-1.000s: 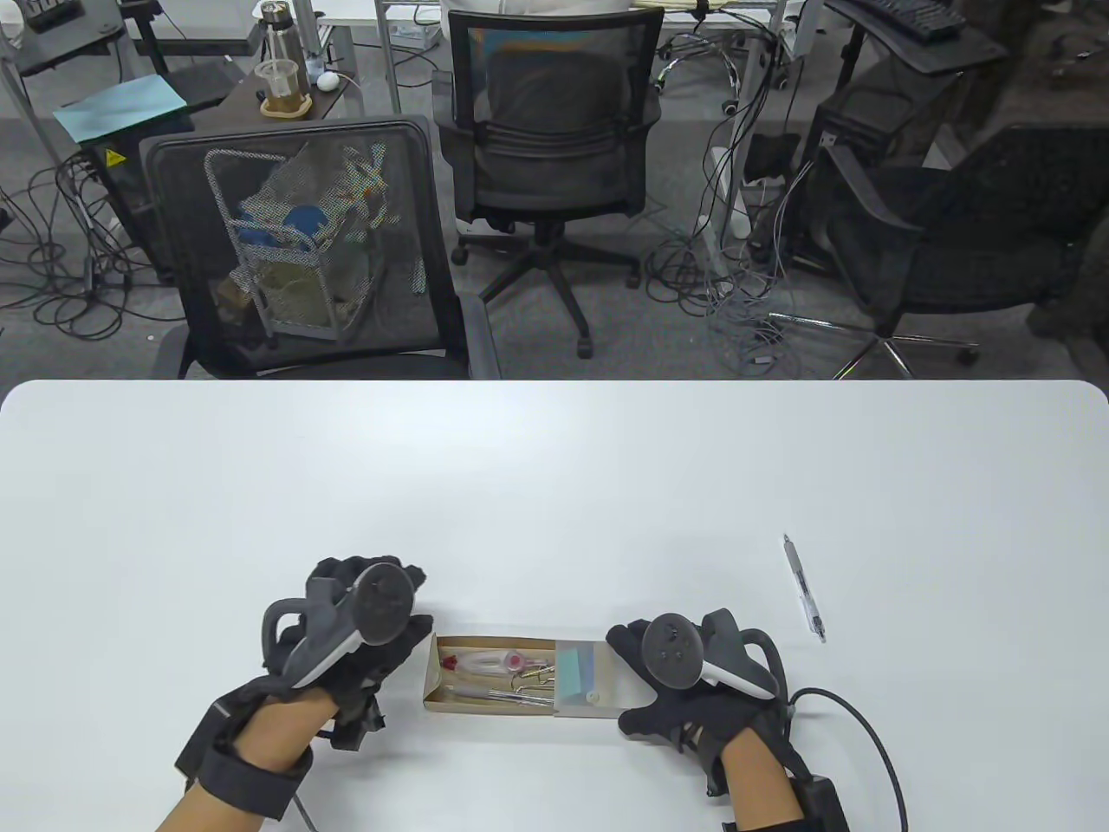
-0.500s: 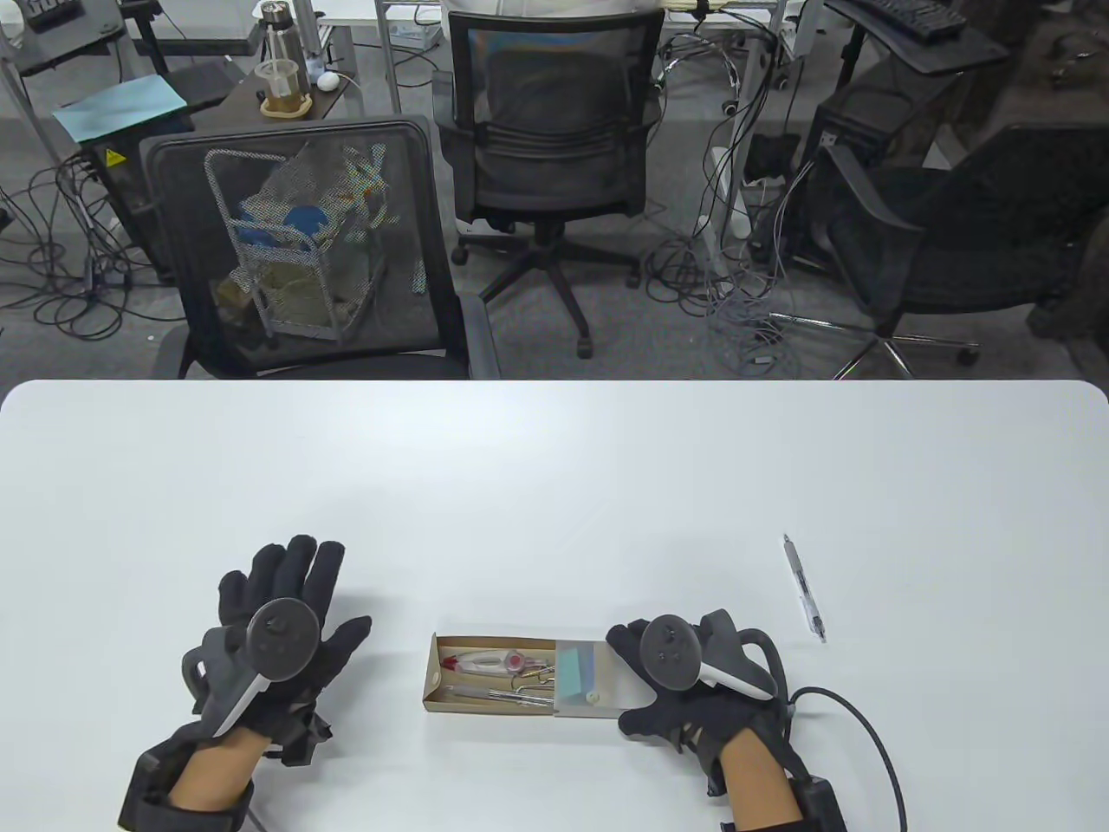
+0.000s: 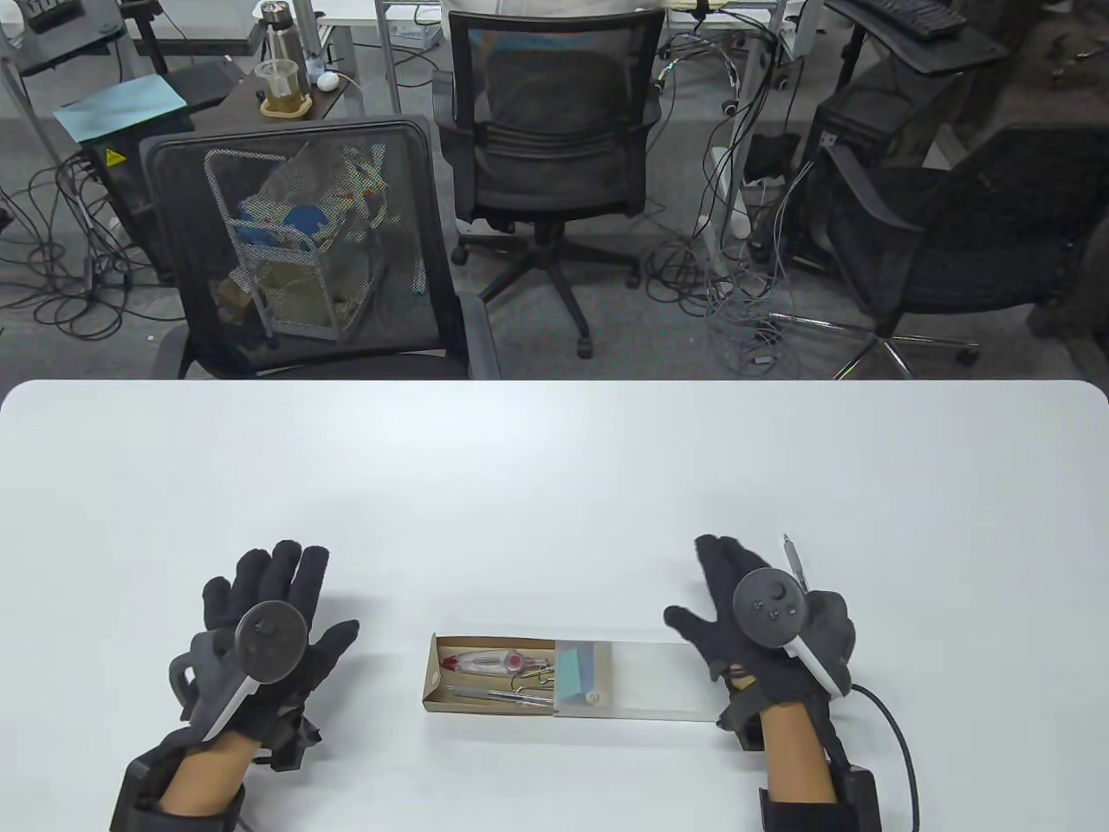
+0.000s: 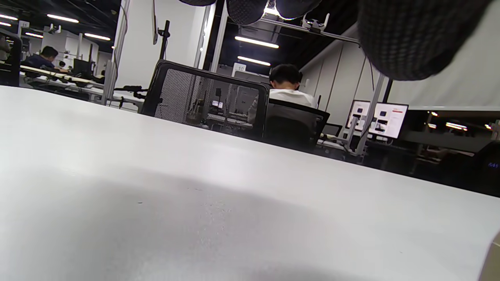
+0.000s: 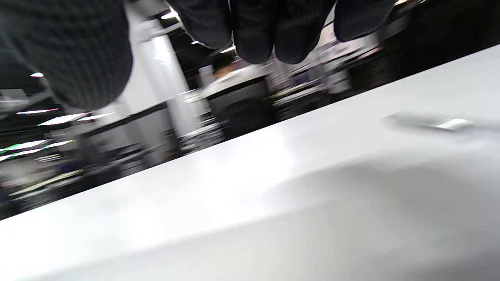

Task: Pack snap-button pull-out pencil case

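Pencil case (image 3: 554, 680): you've got one, lying near the front of the white table (image 3: 554, 485) between your two hands, its cardboard drawer (image 3: 489, 672) pulled out to the left of the clear sleeve (image 3: 641, 680). Start at the left: your left hand (image 3: 269, 633) sits palm-down, fingers spread and pointing away from you, well apart from the drawer's end and holding nothing. One drawer, and inside it you can count a compass with a red-and-white body (image 3: 489, 664), some thin metal pieces (image 3: 498, 693) too small to tell apart, and a pale blue block (image 3: 573, 672) with a small white piece (image 3: 592, 698) at the sleeve's mouth. Move right and the sleeve runs on, see-through, to your right hand (image 3: 767, 624), which is open too, fingers spread and gripping nothing, thumb pointing left over the sleeve's far corner; whether it touches, you can't tell. One pen (image 3: 795, 559) pokes out from behind that hand. Your left wrist view gives bare tabletop, a mesh chair (image 4: 207, 101) and a seated person in white (image 4: 289, 88) past the edge, fingertips (image 4: 406, 35) hanging in from above. Your right wrist view is blurred, but it catches the pen (image 5: 445, 124) lying flat on the table, below the dangling fingers (image 5: 254, 27).
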The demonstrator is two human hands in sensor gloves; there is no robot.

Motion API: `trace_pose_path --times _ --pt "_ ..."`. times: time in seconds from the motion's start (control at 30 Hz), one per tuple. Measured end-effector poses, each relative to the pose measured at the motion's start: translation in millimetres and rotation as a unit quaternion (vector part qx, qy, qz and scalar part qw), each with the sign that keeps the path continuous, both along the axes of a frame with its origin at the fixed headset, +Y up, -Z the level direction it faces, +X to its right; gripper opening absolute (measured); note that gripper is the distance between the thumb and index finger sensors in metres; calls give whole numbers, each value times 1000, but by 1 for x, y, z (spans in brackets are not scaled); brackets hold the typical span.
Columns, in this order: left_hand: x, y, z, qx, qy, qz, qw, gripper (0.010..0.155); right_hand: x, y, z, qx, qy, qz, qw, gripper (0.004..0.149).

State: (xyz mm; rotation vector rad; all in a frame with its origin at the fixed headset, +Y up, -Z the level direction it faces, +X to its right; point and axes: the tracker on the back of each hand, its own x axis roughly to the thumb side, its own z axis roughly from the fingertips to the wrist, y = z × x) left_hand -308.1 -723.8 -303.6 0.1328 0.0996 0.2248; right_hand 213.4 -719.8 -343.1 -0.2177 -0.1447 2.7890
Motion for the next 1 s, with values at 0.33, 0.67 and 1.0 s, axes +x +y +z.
trace_pose_path --times 0.33,0.67,1.0 --pt "1 -8 -4 -8 1 -13 1000 92 65 -38 -30 -164 -216 126 954 77" --pt "0 -8 -4 -10 3 -16 1000 92 61 -48 -33 -152 -248 157 944 52" --pt "0 -9 -3 -18 2 -14 1000 92 61 -53 -30 -140 -233 155 950 51"
